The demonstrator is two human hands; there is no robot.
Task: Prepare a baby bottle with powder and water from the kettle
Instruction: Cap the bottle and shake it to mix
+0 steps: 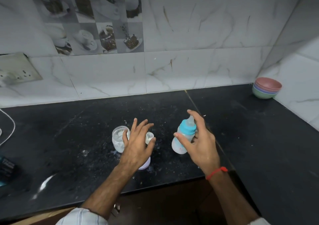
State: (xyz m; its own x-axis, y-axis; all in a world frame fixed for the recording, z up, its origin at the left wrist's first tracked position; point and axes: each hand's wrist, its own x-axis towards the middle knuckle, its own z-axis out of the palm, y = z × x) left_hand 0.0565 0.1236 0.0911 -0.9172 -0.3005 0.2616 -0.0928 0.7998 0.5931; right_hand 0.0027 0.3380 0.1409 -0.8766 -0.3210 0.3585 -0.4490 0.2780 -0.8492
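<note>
At the counter's [259, 147] front edge, 2 forearms reach in from below. A pale lid [145, 164] lies just behind that edge, partly under the left wrist. The left hand [138, 143] hovers with fingers spread wide and holding nothing, above the open powder jar [119, 141] and a small white scoop [149, 136] beside it. The right hand [198, 142], with a red thread at its wrist, is also spread; its thumb and fingers sit loosely around the bottle [183, 138] without clearly clamping it, and contact cannot be told. The bottle, capped in blue with its teat on, leans with its long axis tilted up and toward the back wall, just left of the right palm, so the right hand is the nearer. Spilled powder speckles the middle. The right stretch is open back to the stacked bowls [266, 88] in the far corner. No kettle shows.
</note>
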